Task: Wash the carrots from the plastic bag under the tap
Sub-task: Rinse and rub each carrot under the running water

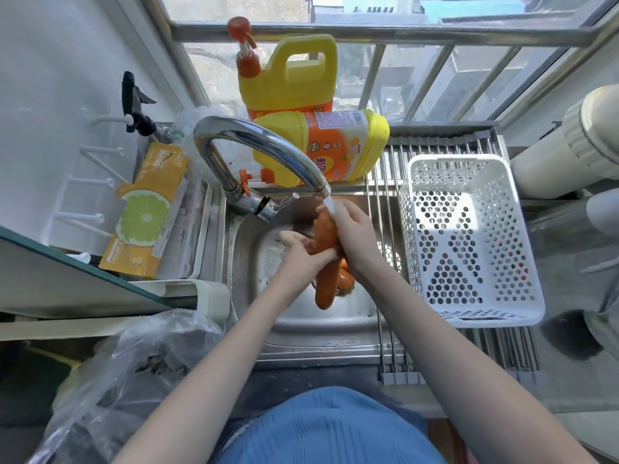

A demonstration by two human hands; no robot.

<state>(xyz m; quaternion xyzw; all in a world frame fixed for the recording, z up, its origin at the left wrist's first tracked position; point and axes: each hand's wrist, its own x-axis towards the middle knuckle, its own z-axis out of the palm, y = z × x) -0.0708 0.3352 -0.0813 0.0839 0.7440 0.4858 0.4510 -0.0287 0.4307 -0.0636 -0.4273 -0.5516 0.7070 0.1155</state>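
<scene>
Over the middle of the sink [335,316], under the tap [254,145]: one long carrot [326,262], held lengthwise beneath the running water, upper end in the stream, lower end pointing toward the near edge of the sink. Left hand [303,251] cupped beneath, fingers curled round the carrot from the left; right hand [351,226] wrapped over its upper end from the right. Below, on the sink floor near the drain: at least one more carrot [346,279], mostly hidden by the hands, exact count impossible to tell.

Along the far edge of the sink, by the window: two yellow detergent jugs, one upright jug [288,75] with an orange pump, one lying jug [328,145] on its side in front of it.

Across the right side of the sink: a metal roll-up rack [388,296], carrying one white perforated basket [469,236], nothing seen inside.

At the left edge of the sink: one white tray [197,236] holding a yellow box [150,212] printed with a lime slice.

At the near left corner: one clear crumpled plastic bag [134,380], dark crumbs inside, no carrots seen in it
</scene>
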